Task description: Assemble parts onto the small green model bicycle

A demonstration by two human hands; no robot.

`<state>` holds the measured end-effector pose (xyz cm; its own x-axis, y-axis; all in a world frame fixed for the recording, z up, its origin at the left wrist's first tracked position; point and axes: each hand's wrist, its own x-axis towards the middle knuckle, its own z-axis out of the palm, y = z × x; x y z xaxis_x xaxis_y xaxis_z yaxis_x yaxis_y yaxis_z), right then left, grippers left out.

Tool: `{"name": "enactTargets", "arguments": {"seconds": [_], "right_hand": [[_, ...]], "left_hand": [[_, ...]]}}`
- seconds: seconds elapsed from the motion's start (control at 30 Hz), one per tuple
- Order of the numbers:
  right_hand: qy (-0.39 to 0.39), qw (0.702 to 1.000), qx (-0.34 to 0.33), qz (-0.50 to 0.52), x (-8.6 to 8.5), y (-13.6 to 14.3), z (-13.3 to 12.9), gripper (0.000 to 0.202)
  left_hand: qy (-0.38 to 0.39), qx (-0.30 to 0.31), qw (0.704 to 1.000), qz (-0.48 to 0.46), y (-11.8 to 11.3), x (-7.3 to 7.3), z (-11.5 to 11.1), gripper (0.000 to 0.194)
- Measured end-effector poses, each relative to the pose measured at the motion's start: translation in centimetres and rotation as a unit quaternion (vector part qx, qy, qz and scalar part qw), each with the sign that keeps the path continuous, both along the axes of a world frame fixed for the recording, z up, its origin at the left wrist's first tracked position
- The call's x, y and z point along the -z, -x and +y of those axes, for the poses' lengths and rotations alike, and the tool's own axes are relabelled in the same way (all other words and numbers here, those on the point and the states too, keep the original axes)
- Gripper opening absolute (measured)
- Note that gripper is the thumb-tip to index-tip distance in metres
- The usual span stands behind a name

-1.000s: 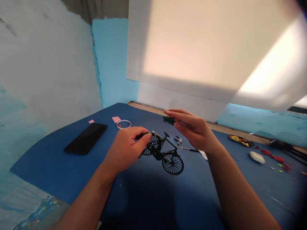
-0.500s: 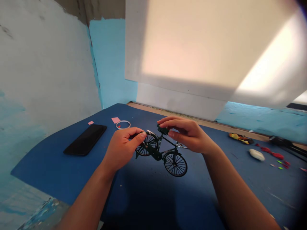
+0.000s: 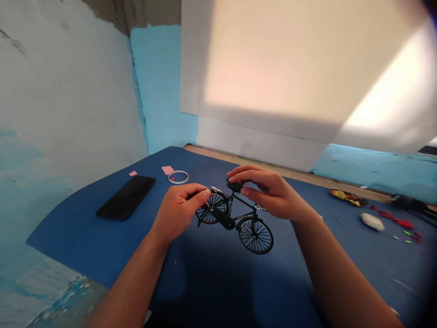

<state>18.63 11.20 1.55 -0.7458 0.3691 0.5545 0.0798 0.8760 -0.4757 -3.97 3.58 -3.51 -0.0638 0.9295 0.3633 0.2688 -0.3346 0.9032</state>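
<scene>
A small dark green model bicycle (image 3: 232, 217) is held above the blue table, its front wheel toward the lower right. My left hand (image 3: 184, 207) pinches the rear end near the back wheel between thumb and fingers. Over the saddle (image 3: 234, 185), my right hand (image 3: 269, 191) is closed, with its thumb on the near side and its fingers on the far side. Part of the handlebar shows beside my right palm; the rest is hidden behind the hand. Spokes, chain cover and a kickstand under the back wheel are visible.
On the blue table (image 3: 78, 228), a black phone (image 3: 126, 197) lies left, near a white ring (image 3: 178, 177) and pink paper pieces (image 3: 167, 170). At right are a white oval object (image 3: 372, 222), red pieces (image 3: 403, 223) and a yellow-black item (image 3: 346, 197). Walls stand behind and left.
The whole scene has shifted slightly to the right as the camera turned. Both hands keep their holds, and the bicycle's front wheel sits a little lower and farther right.
</scene>
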Motion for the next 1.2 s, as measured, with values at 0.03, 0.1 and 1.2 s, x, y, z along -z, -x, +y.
{"name": "enactTargets", "arguments": {"seconds": [0.03, 0.1, 1.2], "right_hand": [[-0.014, 1.000, 0.007, 0.007, 0.0, 0.0, 0.0, 0.029], [-0.051, 0.998, 0.024, 0.023, 0.1, 0.2, -0.1, 0.032], [-0.009, 0.871, 0.384, 0.307, 6.5, 2.3, -10.5, 0.035]], "left_hand": [[-0.005, -0.003, 1.000, 0.003, -0.1, 0.1, 0.0, 0.026], [-0.025, -0.015, 0.999, 0.016, -0.5, 0.4, -0.3, 0.025], [-0.494, -0.252, 0.740, 0.380, -4.1, 1.5, -2.6, 0.026]]}}
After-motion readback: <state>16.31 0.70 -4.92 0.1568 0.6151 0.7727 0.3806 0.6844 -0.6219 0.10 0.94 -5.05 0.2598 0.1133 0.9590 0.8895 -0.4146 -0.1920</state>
